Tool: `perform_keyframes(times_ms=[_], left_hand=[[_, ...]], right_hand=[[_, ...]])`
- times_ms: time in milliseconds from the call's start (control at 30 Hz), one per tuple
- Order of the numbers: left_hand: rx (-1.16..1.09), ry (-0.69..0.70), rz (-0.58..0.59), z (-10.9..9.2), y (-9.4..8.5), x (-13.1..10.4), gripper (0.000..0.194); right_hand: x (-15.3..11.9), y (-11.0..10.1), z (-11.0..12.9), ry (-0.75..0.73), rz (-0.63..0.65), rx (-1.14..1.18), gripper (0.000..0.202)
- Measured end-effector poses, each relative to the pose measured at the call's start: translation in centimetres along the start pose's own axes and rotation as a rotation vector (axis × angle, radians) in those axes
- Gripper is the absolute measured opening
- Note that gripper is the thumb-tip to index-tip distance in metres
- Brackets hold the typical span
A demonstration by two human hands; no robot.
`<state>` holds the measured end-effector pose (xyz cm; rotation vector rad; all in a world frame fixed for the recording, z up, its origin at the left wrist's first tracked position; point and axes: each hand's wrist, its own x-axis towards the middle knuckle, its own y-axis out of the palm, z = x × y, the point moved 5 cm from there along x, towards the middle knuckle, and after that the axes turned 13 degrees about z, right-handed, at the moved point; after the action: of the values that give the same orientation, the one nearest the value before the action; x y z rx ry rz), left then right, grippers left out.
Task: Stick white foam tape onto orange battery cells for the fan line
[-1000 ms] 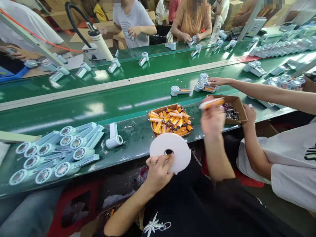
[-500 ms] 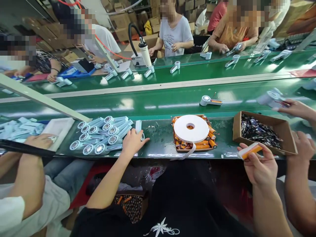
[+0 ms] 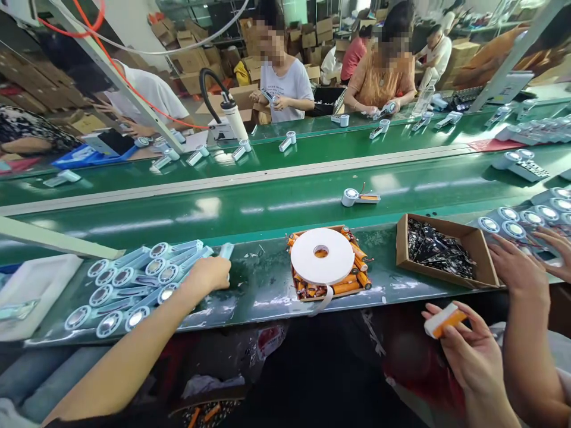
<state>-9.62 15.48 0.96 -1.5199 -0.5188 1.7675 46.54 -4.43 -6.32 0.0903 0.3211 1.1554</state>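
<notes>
My left hand [image 3: 209,276] is closed around a light-blue handheld fan housing [image 3: 226,251], its tip standing above my fingers. Just left of it lie several more fan housings [image 3: 129,276] with round heads and silver centres. My right hand [image 3: 468,348] pinches an orange cylindrical battery [image 3: 449,321] with a white strip along one side, held in front of the bench edge. Between my hands, a roll of white tape [image 3: 300,261] rests on a box of orange batteries [image 3: 348,288], its loose end hanging over the front edge.
A cardboard box of dark circuit boards [image 3: 404,252] stands at right, near a co-worker's hands [image 3: 520,267]. One fan housing with a battery [image 3: 350,197] sits on the green conveyor [image 3: 276,199]. At far left is a white tray [image 3: 62,276]. Several people work across the line.
The view has shifted right. My left hand has closed around the fan housing. The co-worker at right has put down a housing. My right hand still holds the battery, slightly lower.
</notes>
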Motion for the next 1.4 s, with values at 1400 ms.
perform_keyframes(times_ms=[1400], left_hand=[[-0.413,0.469,-0.338,-15.6,-16.7,20.6,0.033]], right_hand=[[26.5,35.7,-1.1,-0.338,0.969,-1.683,0.043]])
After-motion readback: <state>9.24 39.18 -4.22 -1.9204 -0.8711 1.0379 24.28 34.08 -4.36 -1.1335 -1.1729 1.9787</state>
